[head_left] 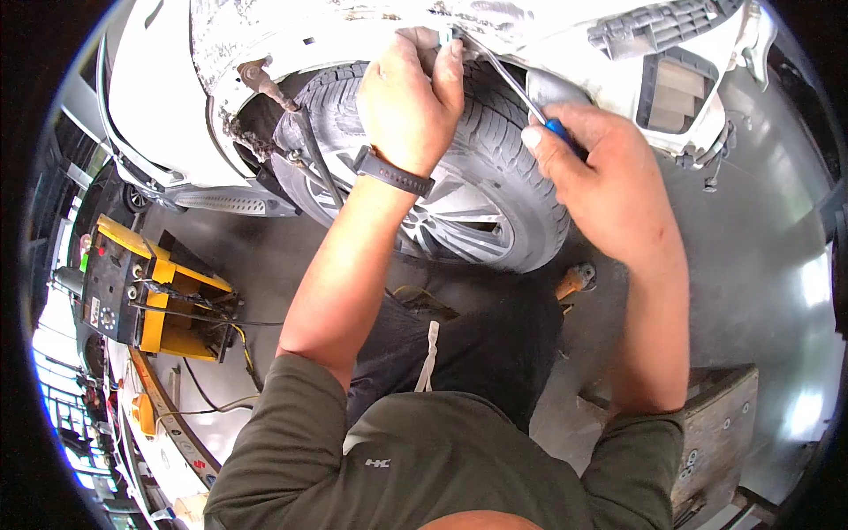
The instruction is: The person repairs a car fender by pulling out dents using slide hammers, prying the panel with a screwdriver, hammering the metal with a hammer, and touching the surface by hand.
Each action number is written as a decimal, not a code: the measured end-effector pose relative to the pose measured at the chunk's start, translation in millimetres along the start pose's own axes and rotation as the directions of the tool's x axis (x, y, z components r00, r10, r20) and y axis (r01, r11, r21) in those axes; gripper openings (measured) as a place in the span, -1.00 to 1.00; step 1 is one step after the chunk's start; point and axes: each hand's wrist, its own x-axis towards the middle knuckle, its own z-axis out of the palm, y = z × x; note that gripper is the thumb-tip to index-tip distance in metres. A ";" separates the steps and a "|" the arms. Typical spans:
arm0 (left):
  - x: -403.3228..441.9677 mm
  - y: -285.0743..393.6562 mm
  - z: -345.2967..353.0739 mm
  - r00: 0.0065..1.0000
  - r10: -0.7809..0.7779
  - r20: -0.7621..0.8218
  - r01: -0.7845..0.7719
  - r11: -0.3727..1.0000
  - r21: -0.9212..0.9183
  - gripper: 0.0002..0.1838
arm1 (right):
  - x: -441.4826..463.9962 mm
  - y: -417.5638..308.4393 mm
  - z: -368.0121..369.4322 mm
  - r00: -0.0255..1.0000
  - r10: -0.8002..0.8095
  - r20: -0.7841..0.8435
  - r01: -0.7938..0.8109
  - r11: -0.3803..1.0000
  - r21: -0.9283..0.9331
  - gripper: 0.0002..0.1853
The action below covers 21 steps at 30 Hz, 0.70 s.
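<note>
My right hand [609, 177] is closed around the blue handle of a screwdriver [511, 81]. Its long metal shaft slants up and left toward the fingertips of my other hand. My left hand [411, 102], with a dark watch [393, 172] on the wrist, is up at the bare edge of the car's white body [340, 31] above the wheel. Thumb and fingers there pinch a small pale blue-green piece [448, 37], too small to name. The screwdriver's tip lies close to that piece; whether they touch I cannot tell.
Below my hands is the car's wheel with its tyre [517, 168]. A yellow and black machine [159, 291] with cables stands at left. An orange power tool [576, 281] lies on the floor right of my legs, and a wooden box [720, 442] stands at lower right.
</note>
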 end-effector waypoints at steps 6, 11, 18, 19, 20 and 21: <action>7.7 -1.1 -11.8 0.990 0.104 0.094 -0.107 0.994 0.029 -0.71 | 12.9 -10.2 -24.1 0.989 -0.086 0.116 0.094 0.993 -0.065 -0.75; 13.7 -1.4 -14.6 0.982 0.146 0.123 -0.156 0.985 0.077 -0.68 | 22.1 -45.6 -43.7 0.961 0.002 0.276 0.047 0.984 -0.169 -0.76; 2.8 -4.8 4.2 0.982 0.188 0.021 -0.188 0.963 0.192 -0.73 | 12.7 -34.2 -27.9 0.960 -0.236 0.152 0.266 0.936 -0.229 -0.79; 2.0 -2.0 3.6 0.987 0.155 0.034 -0.158 0.972 0.174 -0.76 | 6.1 -35.8 -19.6 0.972 -0.197 0.132 0.221 0.954 -0.203 -0.80; 1.3 -0.1 3.4 0.990 0.141 0.030 -0.144 0.975 0.168 -0.76 | 0.6 -34.8 -10.4 0.981 -0.168 0.098 0.183 0.967 -0.176 -0.80; 1.5 1.6 4.1 0.991 0.131 0.024 -0.133 0.978 0.161 -0.76 | -3.4 -33.7 -0.5 0.986 -0.150 0.066 0.158 0.976 -0.152 -0.79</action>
